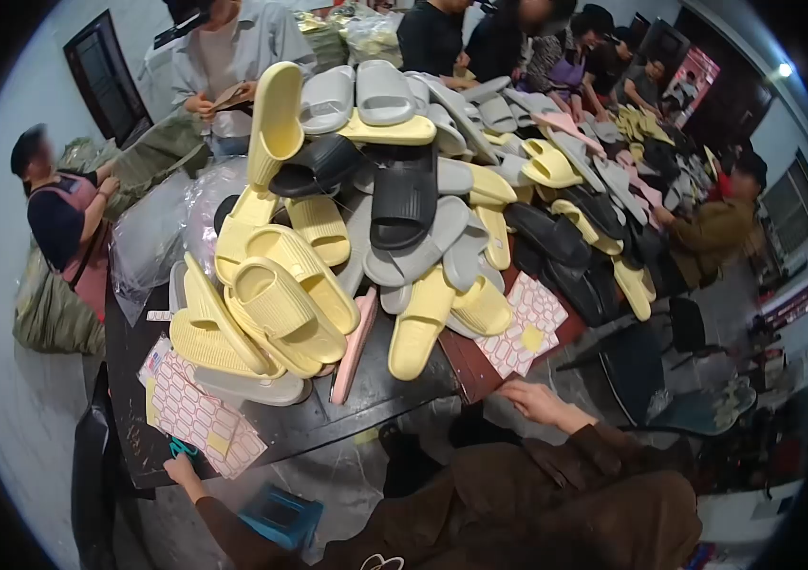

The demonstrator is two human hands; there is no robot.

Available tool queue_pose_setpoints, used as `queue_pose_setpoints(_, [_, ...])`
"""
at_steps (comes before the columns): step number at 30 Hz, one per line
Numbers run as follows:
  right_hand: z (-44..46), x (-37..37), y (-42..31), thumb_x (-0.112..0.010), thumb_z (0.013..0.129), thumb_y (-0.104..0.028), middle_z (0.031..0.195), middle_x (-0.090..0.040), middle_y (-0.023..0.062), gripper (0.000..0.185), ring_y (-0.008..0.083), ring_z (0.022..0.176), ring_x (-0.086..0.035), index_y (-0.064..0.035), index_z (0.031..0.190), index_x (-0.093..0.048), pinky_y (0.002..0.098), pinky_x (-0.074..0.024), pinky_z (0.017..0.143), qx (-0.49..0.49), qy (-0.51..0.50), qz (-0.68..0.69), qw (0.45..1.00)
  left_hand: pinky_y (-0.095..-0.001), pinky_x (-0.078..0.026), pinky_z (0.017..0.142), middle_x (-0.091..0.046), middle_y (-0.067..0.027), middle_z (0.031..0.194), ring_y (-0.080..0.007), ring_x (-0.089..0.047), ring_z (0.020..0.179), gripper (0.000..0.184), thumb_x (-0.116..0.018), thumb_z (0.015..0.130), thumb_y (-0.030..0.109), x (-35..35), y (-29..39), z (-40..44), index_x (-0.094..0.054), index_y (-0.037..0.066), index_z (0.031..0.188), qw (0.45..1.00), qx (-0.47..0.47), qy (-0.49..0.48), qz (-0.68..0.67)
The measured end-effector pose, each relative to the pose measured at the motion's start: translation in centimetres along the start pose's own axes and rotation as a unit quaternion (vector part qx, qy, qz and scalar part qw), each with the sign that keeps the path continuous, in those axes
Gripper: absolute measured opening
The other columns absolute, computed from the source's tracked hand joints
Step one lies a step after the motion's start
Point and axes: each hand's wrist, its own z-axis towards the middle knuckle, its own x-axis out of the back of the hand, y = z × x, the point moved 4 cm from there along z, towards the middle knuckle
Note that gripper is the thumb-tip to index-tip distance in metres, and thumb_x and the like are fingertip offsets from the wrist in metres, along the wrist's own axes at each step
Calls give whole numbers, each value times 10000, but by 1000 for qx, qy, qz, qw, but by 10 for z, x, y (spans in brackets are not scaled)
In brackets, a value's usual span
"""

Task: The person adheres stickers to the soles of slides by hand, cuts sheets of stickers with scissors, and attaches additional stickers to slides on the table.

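Observation:
My left hand (179, 468) is at the table's front left corner, fingers apart and just below a small teal looped item (180, 446) that looks like scissors handles. Whether they touch is too small to tell. Beside it lie white sheets with a pink pattern (197, 410). My right hand (539, 403) is at the front edge, open, fingers stretched toward another pink-patterned sheet (524, 328), with nothing visible in it. A large heap of slippers fills the table, including yellow slippers (276, 296), a black slipper (404, 195), grey slippers (385, 92) and a pink slipper (355, 347).
A blue stool (281, 516) stands on the floor below the table (366, 415). Dark chairs (627, 370) are at the right. Clear plastic bags (152, 233) lie at the left. Several people, including one in a pink apron (72, 214), stand around the table.

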Motion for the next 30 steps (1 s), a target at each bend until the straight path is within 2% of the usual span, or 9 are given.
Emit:
queue_pose_setpoints(5, [12,-4,-11,-585,793,-4,1158,-609,83,349,332,961,-632,-79,1133,-611,409,-532,793,25,31,5,999,-418,-509,620,-642,-155,866,-251,-621,707,223,-615,813,138,0,-11,6,-619,-67,899,896,193,-131,-379])
queue_pose_setpoints(10, [3,14,-18,-593,791,1,1167,-609,85,363,326,960,-635,-82,1143,-618,403,-534,796,6,68,30,997,-363,-482,578,-643,-130,816,-216,-622,717,180,-575,845,101,26,-31,7,-611,-75,861,831,109,-65,-542])
queue_pose_setpoints(11, [0,19,-20,-601,794,0,1162,-612,89,363,322,957,-639,-78,1148,-617,403,-535,796,14,77,51,996,-370,-472,553,-622,-150,873,-220,-600,709,229,-630,887,150,39,-36,27,-534,-35,790,974,-158,21,-162])
queue_pose_setpoints(13, [-2,30,-25,-617,799,-2,1152,-618,99,364,314,951,-645,-70,1156,-617,402,-536,794,32,98,94,990,-358,-528,651,-627,-165,945,-228,-645,786,255,-554,967,200,73,-27,-8,-524,-53,968,902,-71,39,-424])
queue_pose_setpoints(19, [53,76,-55,-620,895,-37,1156,-625,113,387,210,965,-646,-37,1278,-563,299,-526,804,153,166,265,937,-358,-516,862,-552,-171,1178,-242,-586,1032,256,-473,999,124,157,241,-360,-444,-19,1209,780,-114,-62,-613])
queue_pose_setpoints(21, [73,102,-62,-615,921,-52,1218,-596,99,509,148,1056,-588,-38,1401,-444,273,-497,856,122,96,431,889,-391,-451,985,-530,-130,1275,-228,-552,1138,341,-463,1017,178,114,302,-453,-433,-33,1283,857,-274,-146,-411])
queue_pose_setpoints(22, [84,114,-61,-605,936,-66,1247,-576,90,573,127,1113,-547,-41,1457,-369,271,-481,885,98,51,548,829,-391,-453,973,-534,-124,1270,-225,-563,1097,328,-489,1006,165,82,344,-508,-490,-16,1278,668,-186,-273,-667])
queue_pose_setpoints(26, [107,173,3,-606,942,-70,1176,-578,83,430,109,1077,-542,18,1331,-448,265,-489,860,45,194,496,845,-257,-489,815,-541,-92,1199,-164,-573,1002,269,-478,999,109,1,477,-668,-467,13,1250,551,-175,-464,-671])
queue_pose_setpoints(30, [104,234,114,-625,916,-48,988,-654,50,170,128,877,-642,-7,1067,-558,276,-532,779,75,285,636,713,-296,-464,849,-505,-118,1248,-195,-544,1030,358,-494,983,110,-26,564,-756,-408,4,1314,643,-426,-383,-509])
